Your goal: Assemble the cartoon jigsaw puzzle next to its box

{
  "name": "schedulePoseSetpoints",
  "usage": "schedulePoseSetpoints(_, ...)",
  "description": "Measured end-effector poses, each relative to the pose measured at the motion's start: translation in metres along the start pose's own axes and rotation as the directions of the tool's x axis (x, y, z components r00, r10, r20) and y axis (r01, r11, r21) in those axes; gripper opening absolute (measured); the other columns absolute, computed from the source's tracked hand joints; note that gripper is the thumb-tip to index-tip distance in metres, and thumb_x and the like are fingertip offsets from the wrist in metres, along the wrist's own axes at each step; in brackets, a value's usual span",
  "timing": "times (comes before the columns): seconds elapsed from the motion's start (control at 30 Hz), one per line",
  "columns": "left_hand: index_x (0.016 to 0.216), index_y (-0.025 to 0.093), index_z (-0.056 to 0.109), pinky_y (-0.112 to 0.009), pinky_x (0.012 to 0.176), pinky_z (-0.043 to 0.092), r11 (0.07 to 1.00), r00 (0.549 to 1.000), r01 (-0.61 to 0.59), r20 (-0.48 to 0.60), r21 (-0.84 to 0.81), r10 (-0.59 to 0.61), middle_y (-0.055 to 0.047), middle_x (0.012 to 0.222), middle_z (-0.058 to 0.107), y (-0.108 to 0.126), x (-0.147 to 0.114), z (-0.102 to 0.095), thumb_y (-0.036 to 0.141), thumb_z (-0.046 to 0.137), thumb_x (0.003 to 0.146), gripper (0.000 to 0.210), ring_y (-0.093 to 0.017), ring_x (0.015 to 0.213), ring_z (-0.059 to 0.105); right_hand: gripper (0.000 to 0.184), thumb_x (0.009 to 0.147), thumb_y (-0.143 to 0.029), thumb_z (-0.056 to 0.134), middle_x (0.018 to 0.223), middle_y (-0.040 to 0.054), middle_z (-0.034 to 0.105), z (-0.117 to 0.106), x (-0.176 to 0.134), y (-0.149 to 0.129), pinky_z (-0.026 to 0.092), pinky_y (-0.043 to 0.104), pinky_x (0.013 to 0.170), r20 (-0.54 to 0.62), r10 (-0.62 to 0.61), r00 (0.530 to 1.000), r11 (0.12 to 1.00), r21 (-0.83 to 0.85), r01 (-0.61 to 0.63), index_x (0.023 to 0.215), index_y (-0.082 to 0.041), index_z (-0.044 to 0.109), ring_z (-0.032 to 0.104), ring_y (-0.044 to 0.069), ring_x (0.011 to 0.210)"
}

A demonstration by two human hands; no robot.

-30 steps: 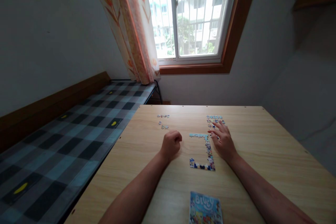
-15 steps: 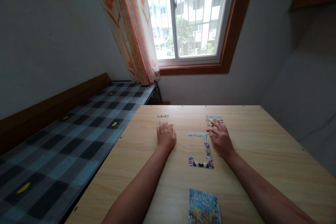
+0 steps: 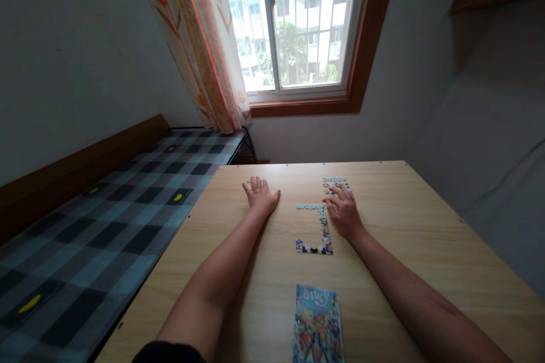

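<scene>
My left hand (image 3: 260, 195) lies with fingers spread over a few loose puzzle pieces (image 3: 250, 181) at the table's far left, covering part of them. My right hand (image 3: 343, 210) rests palm down with its fingers apart, at the near edge of a group of puzzle pieces (image 3: 334, 180), and hides some of them. Just left of it lies a partly joined jigsaw border (image 3: 325, 232), with a top strip, a right side and a bottom strip. Nearer to me is a picture card (image 3: 317, 323) with "Bluey"-like lettering and colourful figures.
The pieces lie on a light wooden table (image 3: 383, 272). To the left stands a bed with a checked cover (image 3: 128, 198), close along the table's edge. Beyond are a window (image 3: 306, 22) and a flowered curtain (image 3: 191, 39).
My left hand has moved forward onto the loose pieces, and its fingers have spread. My right hand stays by its group of pieces. The view has shifted slightly.
</scene>
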State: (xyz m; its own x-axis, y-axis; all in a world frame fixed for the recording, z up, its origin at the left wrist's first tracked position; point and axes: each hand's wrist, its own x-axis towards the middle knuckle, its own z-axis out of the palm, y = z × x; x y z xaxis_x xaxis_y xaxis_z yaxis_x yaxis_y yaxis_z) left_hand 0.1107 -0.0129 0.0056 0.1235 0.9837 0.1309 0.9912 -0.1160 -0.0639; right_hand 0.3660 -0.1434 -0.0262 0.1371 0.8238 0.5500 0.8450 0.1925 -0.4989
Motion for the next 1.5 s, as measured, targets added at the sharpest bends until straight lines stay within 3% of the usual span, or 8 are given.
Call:
schedulePoseSetpoints(0.13,0.151,0.007,0.047,-0.067,0.120,-0.002,0.999,1.000,-0.011,-0.010,-0.038,0.010,-0.024,0.165,0.027,0.005,0.001,-0.003,0.060,0.036,0.094,0.078,-0.041,0.155,0.009,0.030,0.098,-0.030,0.049,0.134,0.0098,0.065,-0.002,0.002,0.000,0.022,0.059,0.121,0.027,-0.020,0.999,0.999,-0.025,0.021,0.092,-0.022,0.077,0.038,0.032,0.145)
schedulePoseSetpoints(0.4,0.121,0.016,0.074,-0.063,0.123,-0.003,0.915,0.908,-0.396,-0.179,-0.075,0.378,-0.014,0.149,0.055,0.004,-0.050,-0.014,0.026,0.043,0.095,0.041,-0.036,0.147,0.032,0.033,0.098,-0.031,0.047,0.132,0.0094,0.066,-0.006,0.002,0.001,0.024,0.058,0.120,0.012,-0.010,1.000,0.999,-0.033,0.010,0.087,-0.021,0.077,0.041,0.032,0.142)
schedulePoseSetpoints(0.67,0.092,0.020,0.077,-0.047,0.105,0.039,0.835,0.851,-0.525,-0.129,-0.164,0.510,-0.010,0.122,0.073,0.000,-0.108,-0.030,0.021,0.045,0.097,0.032,-0.029,0.120,0.057,0.030,0.096,-0.031,0.051,0.135,0.0085,0.064,-0.008,0.001,-0.002,0.017,0.059,0.122,0.034,-0.015,0.999,1.000,-0.017,0.015,0.085,-0.022,0.077,0.037,0.032,0.146)
schedulePoseSetpoints(0.87,0.082,0.021,0.076,-0.040,0.089,0.046,0.886,0.915,-0.395,-0.023,-0.243,0.402,-0.009,0.095,0.075,0.014,-0.096,-0.040,0.028,0.062,0.090,0.018,-0.026,0.095,0.063,0.031,0.097,-0.032,0.050,0.137,0.0086,0.064,-0.007,0.000,-0.003,0.015,0.061,0.122,0.035,-0.012,0.999,0.998,-0.057,0.014,0.085,-0.022,0.078,0.036,0.032,0.146)
schedulePoseSetpoints(1.03,0.080,0.020,0.073,-0.034,0.080,0.048,0.885,0.945,-0.321,-0.058,-0.336,0.321,-0.008,0.093,0.072,0.022,-0.078,-0.030,0.036,0.064,0.092,0.022,-0.025,0.093,0.064,0.033,0.098,-0.031,0.048,0.136,0.0090,0.064,-0.004,0.001,-0.002,0.017,0.063,0.121,0.019,0.015,1.000,0.996,-0.090,-0.014,0.085,-0.022,0.077,0.036,0.032,0.146)
schedulePoseSetpoints(1.17,0.090,0.020,0.073,-0.031,0.074,0.049,0.856,0.973,-0.230,-0.086,-0.464,0.216,-0.006,0.091,0.072,0.007,-0.066,-0.025,0.036,0.061,0.095,0.021,-0.020,0.080,0.065,0.034,0.098,-0.031,0.047,0.135,0.0090,0.065,-0.001,0.001,0.000,0.020,0.064,0.120,0.012,0.026,1.000,0.995,-0.094,-0.025,0.086,-0.022,0.077,0.036,0.032,0.146)
schedulePoseSetpoints(1.3,0.101,0.024,0.077,-0.029,0.076,0.050,0.795,0.930,-0.366,-0.191,-0.484,0.313,-0.004,0.103,0.073,-0.013,-0.057,-0.020,0.027,0.059,0.095,0.019,-0.018,0.083,0.067,0.032,0.098,-0.031,0.048,0.135,0.0091,0.065,-0.001,0.001,-0.003,0.019,0.066,0.120,0.036,-0.021,0.999,0.992,-0.121,0.025,0.085,-0.022,0.077,0.037,0.034,0.146)
schedulePoseSetpoints(1.5,0.097,0.022,0.080,-0.027,0.078,0.052,0.656,0.834,-0.527,-0.179,-0.540,0.522,-0.004,0.100,0.074,-0.021,-0.050,-0.005,0.021,0.059,0.091,0.021,-0.017,0.082,0.067,0.030,0.098,-0.029,0.051,0.137,0.0107,0.063,0.000,0.006,-0.012,0.012,0.069,0.121,0.052,-0.106,0.993,0.979,-0.169,0.113,0.085,-0.021,0.076,0.033,0.035,0.148)
